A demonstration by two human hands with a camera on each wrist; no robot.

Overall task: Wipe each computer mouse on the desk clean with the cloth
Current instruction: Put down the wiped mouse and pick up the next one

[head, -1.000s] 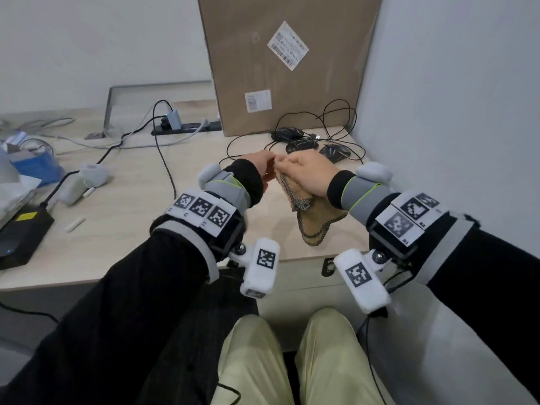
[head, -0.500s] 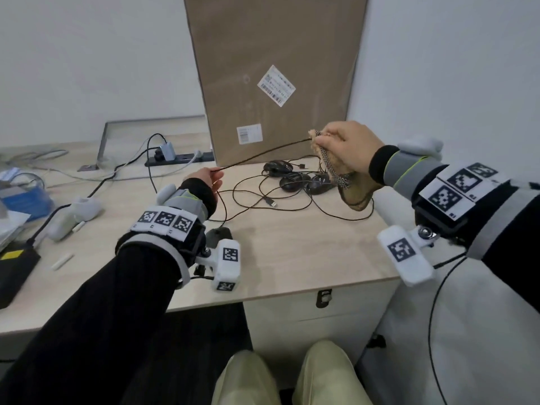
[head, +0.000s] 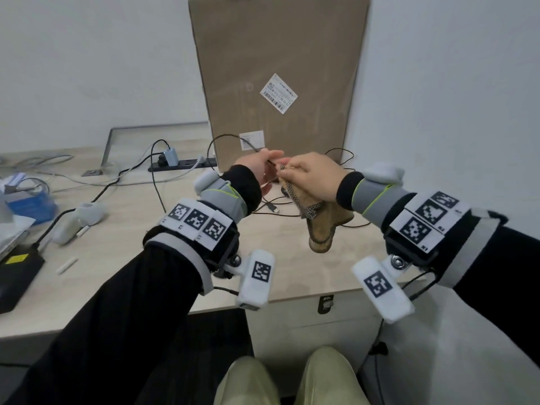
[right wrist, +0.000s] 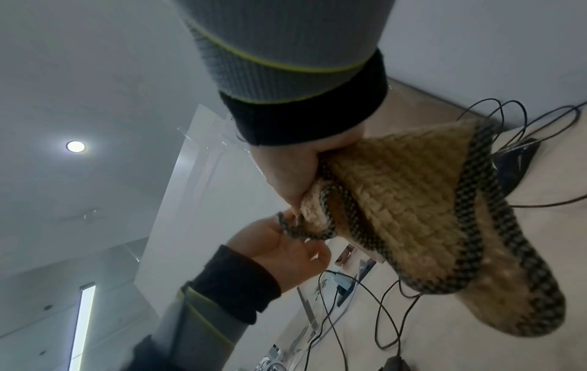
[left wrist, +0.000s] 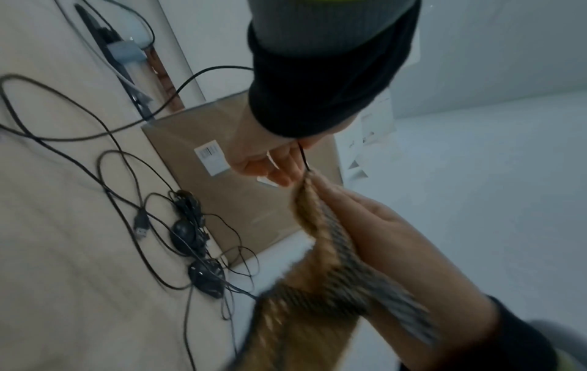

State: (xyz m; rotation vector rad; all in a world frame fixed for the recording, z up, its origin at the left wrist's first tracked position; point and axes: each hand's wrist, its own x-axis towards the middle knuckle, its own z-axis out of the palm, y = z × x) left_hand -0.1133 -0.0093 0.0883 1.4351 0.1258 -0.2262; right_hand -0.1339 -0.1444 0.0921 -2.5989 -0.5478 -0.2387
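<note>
My left hand (head: 270, 163) is raised over the desk (head: 117, 244) and pinches a thin black mouse cable (left wrist: 303, 157). Right beside it my right hand (head: 292, 169) grips a tan cloth (head: 320, 226) with a black-and-white chequered edge, bunched round the same cable. The rest of the cloth hangs below my right fist (right wrist: 286, 170). Three black mice (left wrist: 185, 236) lie in a row among tangled cables in front of the box, below the hands. The head view hides them behind my hands. A loose USB plug (head: 271, 208) lies on the desk.
A tall cardboard box (head: 277, 83) leans on the wall behind the hands. A power strip (head: 181, 164) with plugs lies to its left. White devices (head: 79, 220), a blue box (head: 29, 200) and a black unit (head: 14, 276) sit far left. A wall bounds the right.
Half a second ago the hands were apart with the cable stretched between them. Now the left hand has risen and the right has come back, so they meet again.
</note>
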